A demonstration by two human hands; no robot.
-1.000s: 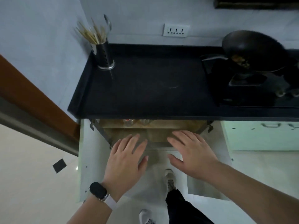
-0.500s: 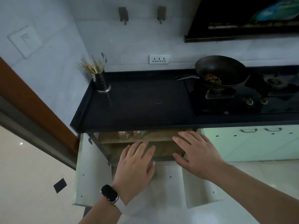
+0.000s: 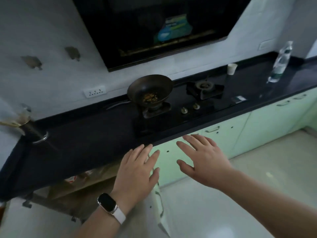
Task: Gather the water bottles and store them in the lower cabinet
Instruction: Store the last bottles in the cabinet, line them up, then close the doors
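Observation:
A clear water bottle (image 3: 280, 62) with a green label stands upright at the far right of the black countertop (image 3: 89, 143). Below the counter's left part the lower cabinet (image 3: 72, 194) is open, and bottles with red labels (image 3: 71, 179) show on its shelf. My left hand (image 3: 137, 170), with a watch on the wrist, is spread flat and empty in front of the counter edge. My right hand (image 3: 204, 157) hovers beside it, fingers apart, holding nothing, in front of a pale green door.
A dark wok (image 3: 150, 90) with food sits on the gas hob (image 3: 202, 88). A white cup (image 3: 232, 68) stands behind the hob. A utensil holder (image 3: 34, 133) is at the counter's left end. The open white cabinet door (image 3: 159, 203) juts out below my left hand.
The view has swung up and to the right, away from the open cabinet, bringing the hob and the far bottle into sight. Both hands stay open and have risen toward the counter edge.

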